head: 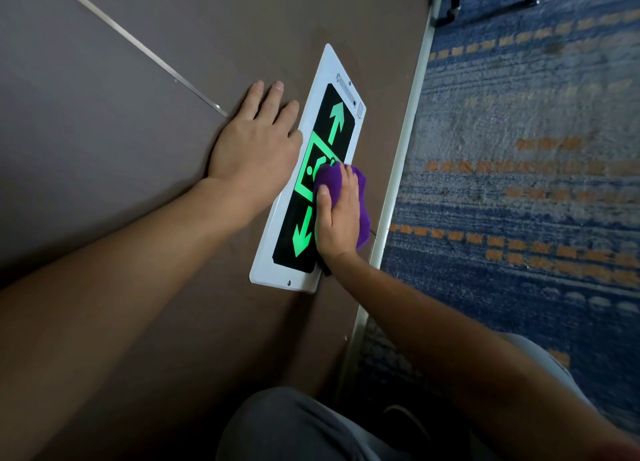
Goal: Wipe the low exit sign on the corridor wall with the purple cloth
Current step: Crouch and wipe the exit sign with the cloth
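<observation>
The exit sign (pixel 332 114) is a white-framed black panel with glowing green arrows and a running figure, mounted low on the brown wall. My right hand (pixel 337 218) presses the bunched purple cloth (pixel 360 197) against the sign's middle and lower part, covering part of the green figure. My left hand (pixel 256 141) lies flat on the wall with fingers spread, its fingertips touching the sign's white left edge. It holds nothing.
A white skirting strip (pixel 408 141) runs between the wall and a blue carpet (pixel 536 183) with orange dashes. A thin metal joint (pixel 138 46) crosses the wall. Dark furniture legs (pixel 453 6) stand at the top right. My knees in grey trousers (pixel 294 426) are at the bottom.
</observation>
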A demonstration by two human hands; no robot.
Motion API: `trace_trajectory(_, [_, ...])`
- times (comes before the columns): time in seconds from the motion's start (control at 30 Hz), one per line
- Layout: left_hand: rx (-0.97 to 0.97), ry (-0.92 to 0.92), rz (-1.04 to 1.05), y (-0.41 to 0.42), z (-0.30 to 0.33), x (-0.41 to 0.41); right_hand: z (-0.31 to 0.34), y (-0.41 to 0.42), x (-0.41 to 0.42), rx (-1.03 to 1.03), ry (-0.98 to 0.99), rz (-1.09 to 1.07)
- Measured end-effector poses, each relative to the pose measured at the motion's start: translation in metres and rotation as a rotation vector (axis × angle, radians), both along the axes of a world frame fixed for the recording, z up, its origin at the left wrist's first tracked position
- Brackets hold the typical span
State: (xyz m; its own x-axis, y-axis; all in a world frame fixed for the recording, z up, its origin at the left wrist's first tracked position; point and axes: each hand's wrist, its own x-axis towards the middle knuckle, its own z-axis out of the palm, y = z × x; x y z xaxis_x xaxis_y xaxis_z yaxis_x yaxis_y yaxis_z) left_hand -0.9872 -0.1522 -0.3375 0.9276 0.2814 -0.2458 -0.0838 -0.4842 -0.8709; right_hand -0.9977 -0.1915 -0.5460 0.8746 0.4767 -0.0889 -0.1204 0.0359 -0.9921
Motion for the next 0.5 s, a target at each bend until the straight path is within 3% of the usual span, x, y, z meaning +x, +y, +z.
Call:
trace_trajectory(0.27, [0.093,-0.002,-0.003,0.014,0.036,0.025,0.027,0.037,0.106,-0.027,0.059,0.013])
trace_trajectory(0.5, [0.053,0.006,-0.013,0.009,0.038,0.024,0.076,0.052,0.152,0.041,-0.128,0.062])
